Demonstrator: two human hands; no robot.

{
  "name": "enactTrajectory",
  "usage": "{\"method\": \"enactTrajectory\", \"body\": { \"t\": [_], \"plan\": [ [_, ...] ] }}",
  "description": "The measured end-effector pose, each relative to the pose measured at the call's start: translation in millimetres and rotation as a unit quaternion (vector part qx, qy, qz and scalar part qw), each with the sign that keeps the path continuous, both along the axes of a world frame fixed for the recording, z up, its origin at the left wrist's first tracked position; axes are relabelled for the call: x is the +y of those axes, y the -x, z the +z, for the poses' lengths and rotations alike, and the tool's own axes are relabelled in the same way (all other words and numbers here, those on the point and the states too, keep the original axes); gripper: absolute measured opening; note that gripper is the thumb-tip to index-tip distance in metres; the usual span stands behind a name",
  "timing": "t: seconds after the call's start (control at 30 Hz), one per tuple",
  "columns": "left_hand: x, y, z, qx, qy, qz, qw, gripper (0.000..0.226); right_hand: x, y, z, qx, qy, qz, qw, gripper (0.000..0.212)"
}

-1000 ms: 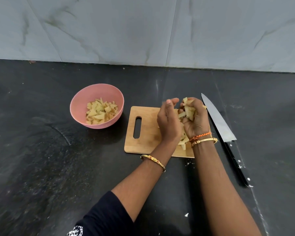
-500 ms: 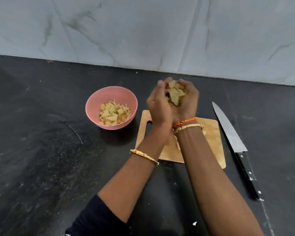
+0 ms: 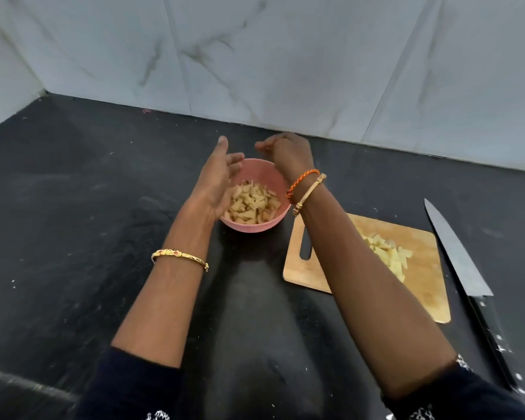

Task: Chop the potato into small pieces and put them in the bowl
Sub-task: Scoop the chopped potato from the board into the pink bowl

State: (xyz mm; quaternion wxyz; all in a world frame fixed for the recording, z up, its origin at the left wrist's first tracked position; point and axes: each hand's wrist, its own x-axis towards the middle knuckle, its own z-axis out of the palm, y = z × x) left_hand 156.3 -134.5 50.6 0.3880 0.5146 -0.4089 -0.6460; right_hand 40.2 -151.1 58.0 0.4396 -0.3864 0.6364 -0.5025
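Head view, landmark: the pink bowl [image 3: 252, 221] stands on the black bench [image 3: 73, 237], with everything else placed from it.
Left hand [image 3: 217, 183]: poised over the bowl's left rim, palm turned inward, fingers [image 3: 235, 160] loose and spread, holding nothing.
Right hand [image 3: 288, 153]: above the bowl's far right rim, knuckles up and fingers curled downward; nothing shows in them, though the palm side is hidden, so I cannot tell whether a last bit clings there.
Potato in the bowl [image 3: 252, 204]: a pale heap of small pieces fills the bottom, between the two hands.
Potato left behind [image 3: 388, 253]: a smaller pile lies on the wooden cutting board [image 3: 425, 286], to the right of the bowl and nearer the person, partly hidden by the right forearm.
Knife [image 3: 461, 259]: flat on the bench beyond the board's right edge, untouched.
What the coming move turns on: the remaining pile lies to the right of both hands and back toward the person; the right hand looks nearer, its forearm already crossing the board.
Progress, as I judge it: most pieces are in, one more scoop likely remains.
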Motion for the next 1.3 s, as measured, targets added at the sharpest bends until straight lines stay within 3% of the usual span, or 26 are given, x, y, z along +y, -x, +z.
{"method": "enactTrajectory", "body": {
  "t": [0.07,0.3,0.37,0.47,0.6,0.67,0.73,0.83,0.93,1.17,1.23,1.3],
  "plan": [
    [-2,-1,-4,0.030,0.024,0.020,0.999,0.056,9,1,-1,0.034,0.024,-0.018,0.999,0.027],
    [2,-2,-15,0.116,0.102,0.008,0.988,0.049,26,-1,-17,0.111,-0.004,0.075,0.991,0.029],
    [3,-1,-15,0.121,0.112,0.039,0.985,0.050,30,-3,-16,0.167,-0.012,0.101,0.981,0.025],
    [5,-2,-19,0.153,0.112,0.064,0.980,0.053,33,1,-13,0.249,0.018,0.064,0.966,0.025],
    [8,-11,-25,0.184,0.109,0.109,0.971,0.055,32,4,-11,0.324,-0.014,0.120,0.938,0.030],
    [12,-12,-23,0.123,0.155,0.177,0.964,0.042,36,7,-10,0.318,0.014,0.067,0.946,0.025],
    [12,-13,-23,-0.020,0.206,0.241,0.948,0.026,41,12,-14,0.325,0.038,0.005,0.945,0.019],
    [10,-15,-33,-0.169,0.147,0.204,0.953,0.029,46,19,-30,0.371,-0.030,-0.020,0.928,0.022],
    [16,-14,-44,-0.163,0.079,0.139,0.974,0.034,54,25,-43,0.319,-0.076,-0.007,0.945,0.025],
    [37,-5,-46,-0.180,0.052,0.149,0.971,0.034,71,44,-38,0.254,-0.027,-0.033,0.966,0.018],
    [42,-2,-42,-0.217,0.058,0.152,0.963,0.036,81,53,-35,0.240,0.005,-0.065,0.969,0.015],
    [46,1,-33,-0.292,0.124,0.174,0.932,0.042,97,68,-30,0.233,0.027,-0.106,0.966,0.015]
  ]
}}
